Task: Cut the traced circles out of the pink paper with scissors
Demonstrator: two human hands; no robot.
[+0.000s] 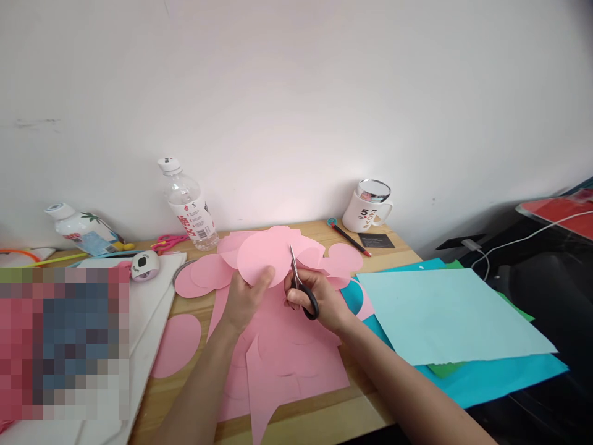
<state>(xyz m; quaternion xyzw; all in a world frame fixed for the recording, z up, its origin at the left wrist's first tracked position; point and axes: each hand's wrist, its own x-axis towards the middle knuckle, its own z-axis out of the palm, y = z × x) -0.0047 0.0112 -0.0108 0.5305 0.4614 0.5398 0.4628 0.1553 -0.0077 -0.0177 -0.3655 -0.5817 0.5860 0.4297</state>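
My left hand pinches a pink paper circle at its lower edge and holds it up over the desk. My right hand grips black-handled scissors, whose blades point up into the right edge of that circle. Under both hands lies a pink sheet with cut-out gaps. More pink circles lie flat behind and to the left, and another lies near the left side.
A clear water bottle and a white mug stand by the wall. A pencil lies near the mug. Light blue, teal and green sheets cover the right of the wooden desk. A white board with a paper punch sits left.
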